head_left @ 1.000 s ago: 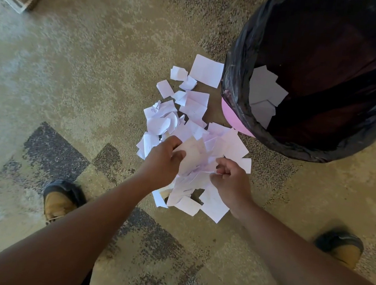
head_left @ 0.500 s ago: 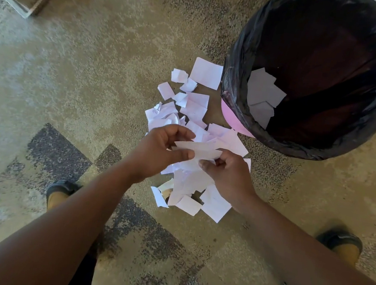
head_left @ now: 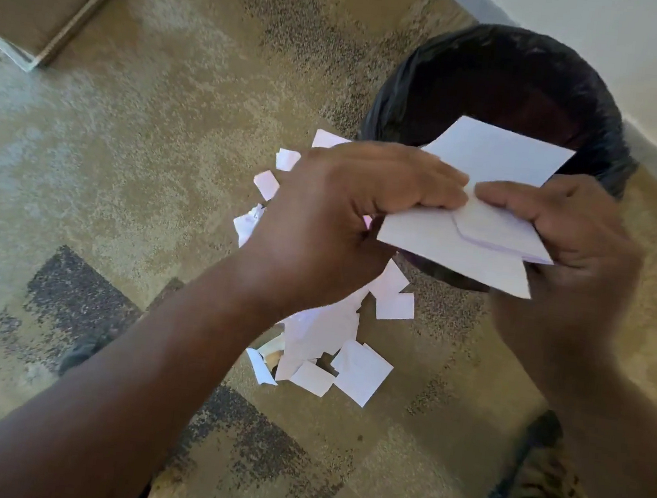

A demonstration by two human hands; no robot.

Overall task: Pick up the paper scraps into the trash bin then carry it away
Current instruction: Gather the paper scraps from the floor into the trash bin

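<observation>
Over the trash bin (head_left: 410, 94), both my hands' fingers (head_left: 441, 179) pinch paper scraps (head_left: 463, 239); next I release them inside.

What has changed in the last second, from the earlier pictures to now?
Both hands, left hand and right hand, gathered a bundle of paper scraps from the carpet pile and lifted it toward the trash bin. The bin stayed in place; other scraps on the carpet remain.

Matt white paper sheets (head_left: 483, 209) sit in the grip; beyond them a crinkled, glossy black plastic liner (head_left: 602, 128); below, rough mottled carpet (head_left: 143, 170).
</observation>
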